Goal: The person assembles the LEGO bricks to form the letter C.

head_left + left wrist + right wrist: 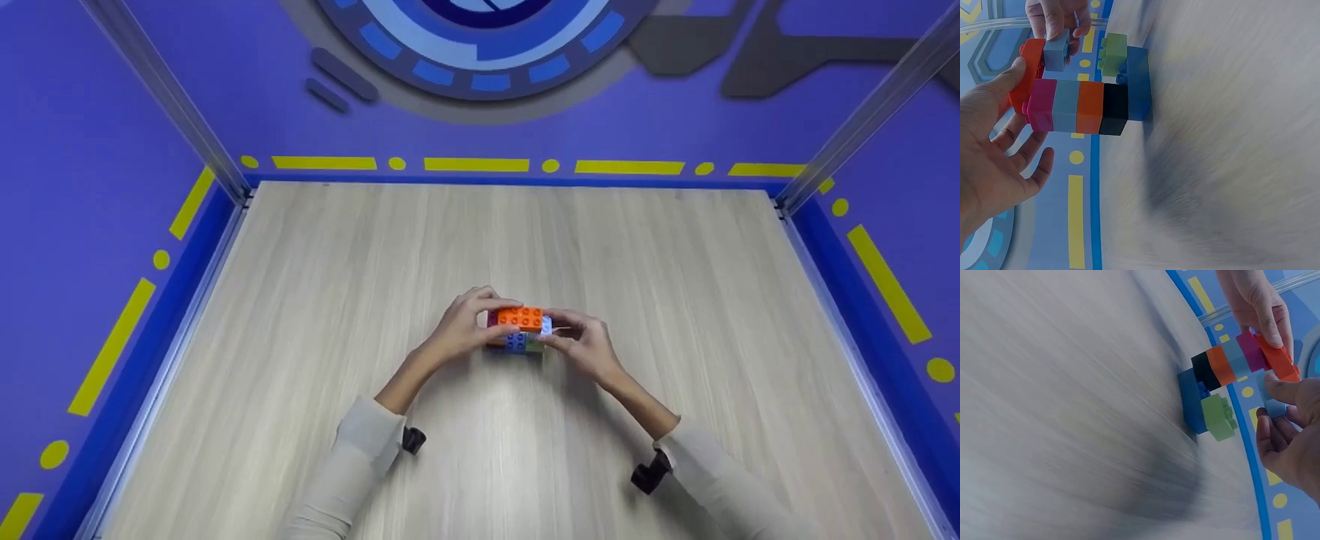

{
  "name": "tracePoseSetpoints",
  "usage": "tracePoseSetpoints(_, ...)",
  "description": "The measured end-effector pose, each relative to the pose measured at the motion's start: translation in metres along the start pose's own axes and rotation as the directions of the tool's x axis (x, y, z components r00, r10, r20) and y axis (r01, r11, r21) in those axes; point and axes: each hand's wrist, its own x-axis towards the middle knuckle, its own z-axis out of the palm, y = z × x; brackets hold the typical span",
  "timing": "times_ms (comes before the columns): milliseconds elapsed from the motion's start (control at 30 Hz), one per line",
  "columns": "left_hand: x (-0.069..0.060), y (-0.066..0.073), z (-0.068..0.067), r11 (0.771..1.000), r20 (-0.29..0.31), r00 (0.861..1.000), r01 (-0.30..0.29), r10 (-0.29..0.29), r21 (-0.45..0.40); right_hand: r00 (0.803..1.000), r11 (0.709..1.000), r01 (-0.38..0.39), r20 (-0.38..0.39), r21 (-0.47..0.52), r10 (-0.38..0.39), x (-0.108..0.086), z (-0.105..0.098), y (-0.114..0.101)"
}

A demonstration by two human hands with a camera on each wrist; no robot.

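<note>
A tower of toy building bricks stands on the table. Its blue base brick carries a light green brick at one end. From the other end rises a column of a black brick, a small orange brick, a light blue brick and a magenta brick. Across the column's top lies a long orange brick, pinched by my left hand. Under its overhanging end, my right hand pinches a second light blue brick; whether the two bricks are joined, I cannot tell.
The wood-grain table reaches to blue walls at the back and both sides. Metal posts stand at the back corners. A black device sits at each sleeve cuff.
</note>
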Motion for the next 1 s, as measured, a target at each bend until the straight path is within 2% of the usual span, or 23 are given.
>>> tracePoseSetpoints(167,0.001,0.003,-0.001,0.999,0.002,1.0,-0.01,0.01,0.05,0.999,0.996,0.03,-0.039,0.079,-0.027,-0.006,0.003,-0.008)
tracePoseSetpoints(300,0.002,0.005,-0.002,0.998,0.004,1.0,-0.015,0.015,0.064,0.995,0.992,0.09,-0.06,0.083,-0.085,-0.009,0.004,-0.019)
tracePoseSetpoints(433,0.003,0.006,-0.002,0.998,0.011,1.0,-0.013,0.013,0.059,0.991,0.988,0.119,-0.073,0.098,-0.112,-0.011,0.004,-0.019)
tracePoseSetpoints(733,0.002,0.004,-0.001,1.0,0.013,1.0,0.01,-0.011,0.013,0.999,0.989,0.028,-0.025,0.148,-0.025,-0.011,0.001,-0.015)
tracePoseSetpoints(833,0.001,0.003,0.0,1.0,0.013,1.0,0.011,-0.011,0.003,1.0,0.989,0.024,-0.003,0.149,-0.024,-0.009,0.0,-0.011)
tracePoseSetpoints(1000,-0.001,0.001,0.003,0.998,-0.04,0.999,-0.029,0.031,0.051,0.999,0.989,0.023,0.027,0.145,-0.027,-0.008,0.0,-0.013)
